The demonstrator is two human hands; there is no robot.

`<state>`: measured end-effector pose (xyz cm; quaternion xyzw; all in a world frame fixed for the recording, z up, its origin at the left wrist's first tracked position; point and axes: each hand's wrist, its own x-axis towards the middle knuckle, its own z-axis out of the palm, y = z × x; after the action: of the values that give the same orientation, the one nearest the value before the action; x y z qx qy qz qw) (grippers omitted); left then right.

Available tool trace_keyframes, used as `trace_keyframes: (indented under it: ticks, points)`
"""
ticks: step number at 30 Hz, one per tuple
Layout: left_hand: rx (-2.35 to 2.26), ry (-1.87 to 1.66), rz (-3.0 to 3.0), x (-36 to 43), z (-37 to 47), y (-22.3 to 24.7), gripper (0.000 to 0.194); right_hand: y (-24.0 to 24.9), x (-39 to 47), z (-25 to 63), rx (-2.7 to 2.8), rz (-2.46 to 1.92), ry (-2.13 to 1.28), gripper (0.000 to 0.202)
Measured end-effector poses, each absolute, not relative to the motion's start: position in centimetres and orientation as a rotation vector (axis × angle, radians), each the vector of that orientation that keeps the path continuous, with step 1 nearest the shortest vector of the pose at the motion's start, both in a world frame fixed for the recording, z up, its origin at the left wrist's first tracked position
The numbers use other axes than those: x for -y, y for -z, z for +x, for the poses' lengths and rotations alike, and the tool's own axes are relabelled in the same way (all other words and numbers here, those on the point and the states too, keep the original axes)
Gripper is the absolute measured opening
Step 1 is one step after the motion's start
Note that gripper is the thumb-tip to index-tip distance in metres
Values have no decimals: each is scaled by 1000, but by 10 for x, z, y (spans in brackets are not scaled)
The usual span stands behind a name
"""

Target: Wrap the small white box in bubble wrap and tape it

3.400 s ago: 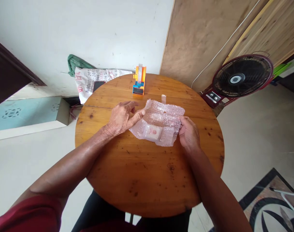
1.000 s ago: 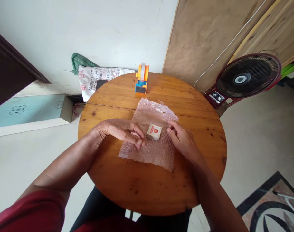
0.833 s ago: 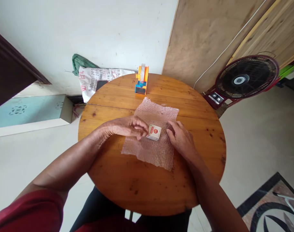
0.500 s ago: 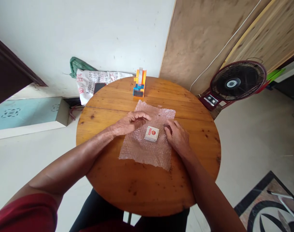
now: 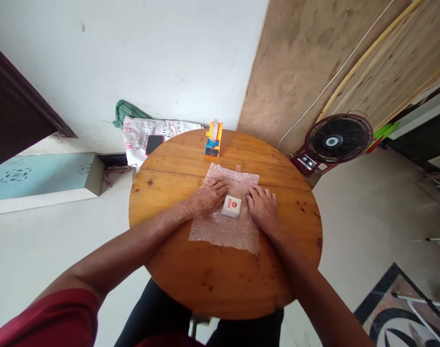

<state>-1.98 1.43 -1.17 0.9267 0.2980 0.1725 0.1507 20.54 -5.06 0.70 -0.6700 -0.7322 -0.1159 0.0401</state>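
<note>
A sheet of bubble wrap [image 5: 225, 233] lies spread on the round wooden table [image 5: 212, 289]. On its middle rests a small whitish box [image 5: 232, 206] with a red label. My left hand [image 5: 208, 196] lies flat on the wrap just left of the box, fingers stretched and holding nothing. To the right of the box, my right hand [image 5: 263, 206] lies at the edge of the wrap with its fingers apart. Neither hand grips the box.
An orange and blue tape dispenser [image 5: 213, 140] stands at the table's far edge. Behind the table are a printed white sack [image 5: 135, 140] and a dark phone-like object [image 5: 154, 143]. A fan [image 5: 331, 141] stands beyond the right edge.
My left hand has come down from above the wrap and flattened onto it. The fingers of my right hand have stretched out. The camera view has shifted slightly.
</note>
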Motion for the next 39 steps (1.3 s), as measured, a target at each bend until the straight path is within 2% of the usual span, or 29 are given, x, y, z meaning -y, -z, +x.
trace_keyframes:
  ticks: [7, 18, 24, 29, 31, 35, 39]
  points:
    - [-1040, -403, 2685, -8, -16, 6, 49, -11, 27, 213, 2326, -1965, 335, 32]
    - [-1132, -419, 2685, -11, -20, 5, 52, 3, 20, 225, 2226, -1927, 116, 45]
    - [-1129, -377, 2666, -17, -25, 3, 53, 6, 18, 227, 2198, -1919, 48, 46]
    - [-1140, -228, 2531, -18, -34, -17, 59, 5, 19, 227, 2202, -1907, 40, 46]
    - [-1112, -301, 2387, -15, -36, -28, 60, 4, 19, 227, 2202, -1902, 35, 45]
    - [-972, -690, 1849, -2, -23, -31, 55, 3, 21, 225, 2168, -1888, 18, 43]
    - [-920, -895, 1289, 6, -2, -7, 75, 2, 22, 225, 2140, -1882, 12, 43]
